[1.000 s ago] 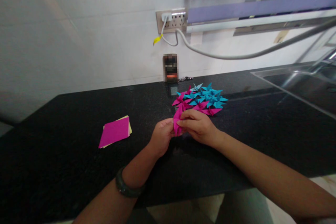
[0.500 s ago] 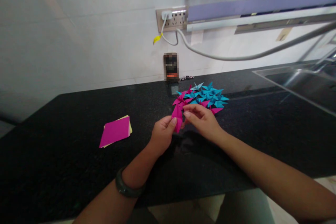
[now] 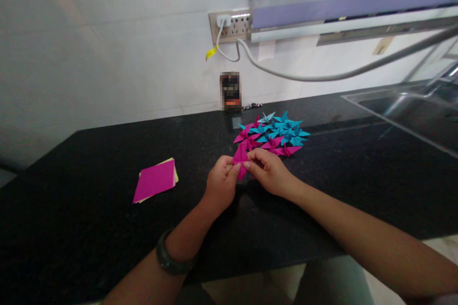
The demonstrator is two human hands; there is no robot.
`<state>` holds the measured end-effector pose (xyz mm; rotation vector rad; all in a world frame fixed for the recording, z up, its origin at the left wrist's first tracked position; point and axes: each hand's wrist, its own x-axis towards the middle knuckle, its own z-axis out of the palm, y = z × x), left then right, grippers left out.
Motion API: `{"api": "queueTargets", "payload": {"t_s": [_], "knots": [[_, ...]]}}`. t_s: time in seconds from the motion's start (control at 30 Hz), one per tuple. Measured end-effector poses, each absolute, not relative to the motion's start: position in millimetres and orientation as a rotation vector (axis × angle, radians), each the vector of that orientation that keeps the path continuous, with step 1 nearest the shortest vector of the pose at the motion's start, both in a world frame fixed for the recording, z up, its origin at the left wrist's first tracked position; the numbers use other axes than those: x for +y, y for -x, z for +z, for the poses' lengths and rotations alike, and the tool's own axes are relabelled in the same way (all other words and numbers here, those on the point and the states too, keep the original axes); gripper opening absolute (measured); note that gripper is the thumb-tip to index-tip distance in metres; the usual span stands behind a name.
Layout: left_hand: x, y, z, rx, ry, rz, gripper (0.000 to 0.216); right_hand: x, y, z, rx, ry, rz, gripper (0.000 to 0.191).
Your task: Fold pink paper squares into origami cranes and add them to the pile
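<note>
A folded piece of pink origami paper (image 3: 240, 154), diamond-shaped, is held up above the dark counter between both hands. My left hand (image 3: 222, 178) pinches its left side, thumb on the front. My right hand (image 3: 270, 170) is closed on its right side, thumb and forefinger at the lower half; the other fingers curl behind. Just beyond the hands sits a group of folded paper cranes: several blue cranes (image 3: 286, 128), a pale blue crane (image 3: 266, 117) and several pink cranes (image 3: 274, 143). To the left lies a stack of square paper (image 3: 156, 180), pink on top with yellow edges below.
The black counter (image 3: 107, 162) runs along a pale wall. A pixelated dark box-like object (image 3: 230, 91) leans there beside a beaded string (image 3: 252, 106). Above is a socket panel (image 3: 238, 27) with a plugged cable. A sink (image 3: 400, 105) lies to the right.
My right hand has moved in to the left and down, and its thumb and forefinger now grip the pink paper. My left hand keeps its hold. The view has shifted slightly.
</note>
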<state>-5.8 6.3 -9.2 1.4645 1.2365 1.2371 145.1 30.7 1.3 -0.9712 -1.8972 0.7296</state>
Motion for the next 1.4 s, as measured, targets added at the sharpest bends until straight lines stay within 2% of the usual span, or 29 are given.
{"api": "queueTargets", "payload": {"t_s": [0.13,0.3,0.47,0.6,0.87,0.93,1.03,1.23,1.4], "knots": [[5,6,-10,1.236,-1.474,1.22,0.019,32,-145,2,-1.904,0.963,0.854,0.016],[4,3,-5,1.126,-1.352,1.233,0.021,27,-143,5,-1.873,1.004,0.757,0.023],[8,0,-6,1.089,-1.167,1.287,0.019,26,-134,-1,-1.631,1.123,0.923,0.022],[10,-1,-9,1.136,-1.189,1.382,0.034,28,-132,-6,-1.525,1.194,0.846,0.022],[9,-2,-7,0.914,-1.153,1.223,0.028,27,-137,-1,-1.838,0.923,0.709,0.017],[10,-2,-10,0.879,-1.086,1.251,0.029,29,-137,-2,-1.719,0.997,0.78,0.008],[10,-2,-14,0.958,-1.086,1.281,0.029,33,-139,-4,-1.62,1.085,0.908,0.019],[9,1,-7,1.068,-1.188,1.233,0.021,34,-142,-3,-1.701,1.024,0.876,0.01],[8,1,1,1.066,-1.137,1.277,0.022,34,-144,1,-1.648,0.947,1.189,0.014]]}}
